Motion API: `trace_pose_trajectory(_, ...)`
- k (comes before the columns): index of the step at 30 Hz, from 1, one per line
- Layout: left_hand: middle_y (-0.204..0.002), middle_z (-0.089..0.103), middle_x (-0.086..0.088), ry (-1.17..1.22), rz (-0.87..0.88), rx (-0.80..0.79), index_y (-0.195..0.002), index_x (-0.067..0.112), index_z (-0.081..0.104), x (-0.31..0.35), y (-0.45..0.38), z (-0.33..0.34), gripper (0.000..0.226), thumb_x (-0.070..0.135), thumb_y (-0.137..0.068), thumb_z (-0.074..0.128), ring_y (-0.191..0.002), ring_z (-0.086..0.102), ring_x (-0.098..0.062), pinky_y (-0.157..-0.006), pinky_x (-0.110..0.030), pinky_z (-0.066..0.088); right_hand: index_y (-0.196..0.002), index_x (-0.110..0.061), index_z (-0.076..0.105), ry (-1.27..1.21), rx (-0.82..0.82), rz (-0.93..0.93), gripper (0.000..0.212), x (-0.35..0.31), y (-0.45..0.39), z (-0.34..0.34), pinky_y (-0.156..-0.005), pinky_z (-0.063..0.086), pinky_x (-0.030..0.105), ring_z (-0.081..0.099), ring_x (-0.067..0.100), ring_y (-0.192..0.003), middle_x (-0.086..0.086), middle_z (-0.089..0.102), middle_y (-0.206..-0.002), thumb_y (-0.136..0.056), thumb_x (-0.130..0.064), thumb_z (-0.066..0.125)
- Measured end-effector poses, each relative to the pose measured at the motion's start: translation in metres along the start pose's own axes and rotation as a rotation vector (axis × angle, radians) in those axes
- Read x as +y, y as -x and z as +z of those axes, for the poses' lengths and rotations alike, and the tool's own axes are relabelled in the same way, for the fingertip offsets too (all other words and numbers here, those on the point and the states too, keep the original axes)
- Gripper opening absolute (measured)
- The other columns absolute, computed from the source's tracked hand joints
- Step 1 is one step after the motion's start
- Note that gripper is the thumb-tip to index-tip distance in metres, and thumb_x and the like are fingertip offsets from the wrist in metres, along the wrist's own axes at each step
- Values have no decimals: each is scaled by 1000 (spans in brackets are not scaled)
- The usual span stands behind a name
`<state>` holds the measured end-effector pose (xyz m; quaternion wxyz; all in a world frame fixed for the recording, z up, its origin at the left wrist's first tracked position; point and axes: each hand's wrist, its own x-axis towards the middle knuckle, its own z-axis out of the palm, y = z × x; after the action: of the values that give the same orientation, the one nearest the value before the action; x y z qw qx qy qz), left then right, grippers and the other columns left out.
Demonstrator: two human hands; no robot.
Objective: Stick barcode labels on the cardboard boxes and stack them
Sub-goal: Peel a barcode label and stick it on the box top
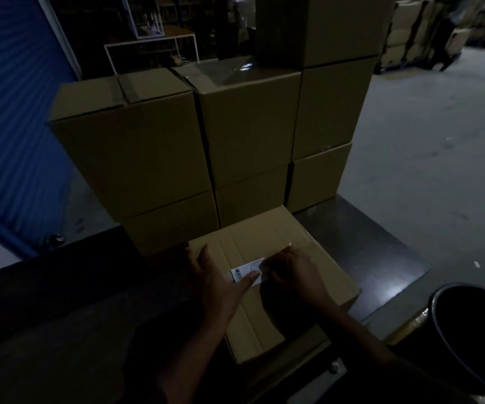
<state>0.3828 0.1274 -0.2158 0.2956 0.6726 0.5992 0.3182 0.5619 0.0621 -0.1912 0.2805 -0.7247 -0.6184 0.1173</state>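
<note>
Pressing down with its thumb, the left hand (216, 282) is pinning the barcode label (245, 272) to the top of the cardboard box (276, 252), while the right hand (289, 277) is working the label's other end with curled fingers. The box is sitting on a dark table (381, 258), touching the stacked boxes (153, 147). In this dim light the label could be going on crooked or creased.

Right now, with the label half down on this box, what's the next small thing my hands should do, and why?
Probably smooth the barcode label flat, rubbing toward its right end. The left hand pins its left part with the thumb while the right hand covers the right end, so the label looks not fully pressed onto the cardboard box. Stack it afterwards.
</note>
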Motion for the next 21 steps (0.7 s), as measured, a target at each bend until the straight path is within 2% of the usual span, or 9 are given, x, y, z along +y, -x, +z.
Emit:
trace_pose_trajectory(2,-172,3,-1,2,-5,-2,-165,22,19,1,1,-1,133,65,-62,92,-153,25,-32,-110,-44,44,-113,-31,71,27,34,-2,21,1,-1,4,-92,48,34,55,6,-103,-9,67,-114,-94,-37,63)
trace_pose_trajectory(6,-172,-2,3,-12,-1,-2,-165,24,18,1,0,-1,135,70,-60,90,-155,23,-33,-108,-50,51,-113,-30,71,14,43,1,23,4,-4,7,-91,50,39,57,9,-101,-8,67,-113,-92,-37,68)
trace_pose_trajectory(10,-173,-3,0,-35,14,7,-165,22,22,4,1,-3,132,70,-62,90,-156,21,-34,-109,-49,49,-104,-32,74,-31,9,-20,14,6,-5,4,-90,52,38,60,5,-99,-10,69,-109,-91,-31,69)
trace_pose_trajectory(13,-174,-2,-2,-39,6,3,-165,22,22,4,1,-2,133,71,-62,89,-155,22,-34,-109,-47,48,-112,-26,73,-15,56,-29,21,5,-4,5,-90,50,37,58,8,-100,-6,70,-112,-93,-31,68)
trace_pose_trajectory(18,-174,-4,-5,-60,12,3,-165,21,22,5,2,-2,132,72,-63,88,-155,22,-34,-106,-43,46,-104,-30,75,-31,31,-29,14,10,-3,6,-84,56,33,61,1,-94,-10,70,-107,-92,-30,68)
trace_pose_trajectory(21,-173,-2,-3,-37,13,9,-164,22,23,2,0,1,133,71,-61,89,-154,23,-34,-107,-45,47,-108,-27,74,-40,62,-39,17,9,0,8,-83,55,32,62,3,-96,-8,70,-110,-94,-30,65)
